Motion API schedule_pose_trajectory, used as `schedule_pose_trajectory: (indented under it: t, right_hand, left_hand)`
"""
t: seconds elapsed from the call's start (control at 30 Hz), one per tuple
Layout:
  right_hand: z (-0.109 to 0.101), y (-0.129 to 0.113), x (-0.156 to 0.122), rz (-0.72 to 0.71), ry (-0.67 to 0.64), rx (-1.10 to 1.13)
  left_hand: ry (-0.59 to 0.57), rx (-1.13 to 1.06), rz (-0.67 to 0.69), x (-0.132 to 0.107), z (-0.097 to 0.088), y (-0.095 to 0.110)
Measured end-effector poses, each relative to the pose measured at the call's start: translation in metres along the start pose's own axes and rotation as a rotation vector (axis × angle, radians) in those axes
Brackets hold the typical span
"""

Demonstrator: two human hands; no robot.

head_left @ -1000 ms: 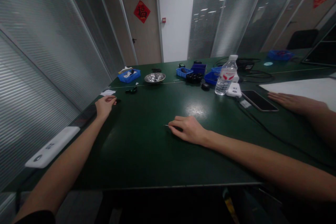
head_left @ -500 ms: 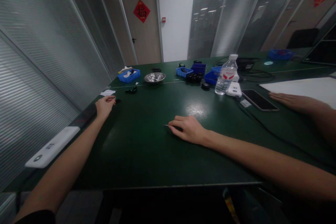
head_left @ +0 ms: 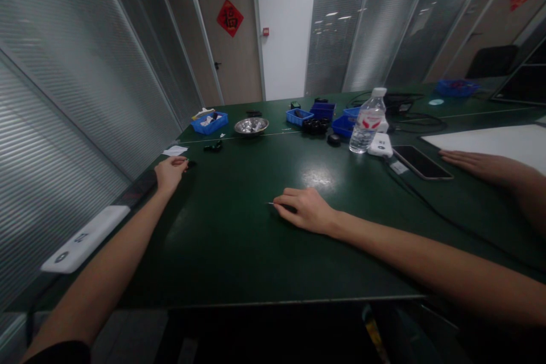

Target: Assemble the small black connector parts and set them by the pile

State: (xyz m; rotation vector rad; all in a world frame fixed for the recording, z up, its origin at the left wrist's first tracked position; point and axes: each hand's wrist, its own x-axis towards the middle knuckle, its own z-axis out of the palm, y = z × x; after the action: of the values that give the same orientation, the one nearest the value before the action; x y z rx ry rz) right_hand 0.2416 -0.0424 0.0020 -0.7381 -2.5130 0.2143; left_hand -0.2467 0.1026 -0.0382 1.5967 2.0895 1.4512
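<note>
My left hand [head_left: 170,173] rests at the table's left side with its fingers pinched together. Whatever they hold, if anything, is hidden. Just beyond the fingertips lies a small dark piece [head_left: 191,164], too dim to name. Nearer the middle of the table, my right hand [head_left: 305,209] lies on the green tabletop [head_left: 230,239], closed around a thin tool. Only its slim metal tip [head_left: 270,203] shows, pointing left. Past my left hand are a white paper slip [head_left: 175,151] and a small black part [head_left: 213,147].
At the back stand a steel bowl [head_left: 251,127], a blue tray [head_left: 210,123] and several blue bins. A water bottle [head_left: 367,122], a phone [head_left: 421,162] and a cable are to the right. Another person's hand [head_left: 478,165] rests there. A white device [head_left: 85,239] lies far left.
My hands hold nearly the same position and grip. The other person's hand at the right has shifted very slightly.
</note>
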Motion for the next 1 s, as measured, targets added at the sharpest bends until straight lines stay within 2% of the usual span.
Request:
schedule_pose_trajectory:
  t: [0.17,0.37,0.53,1.0]
  right_hand:
    - [0.001,0.001,0.0,-0.002,-0.003,-0.007]
    - [0.004,0.003,-0.001,0.002,0.002,-0.026]
    - [0.003,0.003,-0.002,0.0,-0.003,-0.022]
    - [0.002,0.001,-0.001,-0.004,-0.007,-0.021]
  left_hand:
    - [0.029,0.113,0.004,-0.001,-0.005,-0.001]
    - [-0.019,0.187,-0.02,-0.001,-0.004,0.003]
    - [-0.045,0.209,-0.039,-0.001,-0.004,0.005]
    - [-0.025,0.195,-0.036,-0.007,-0.005,0.01]
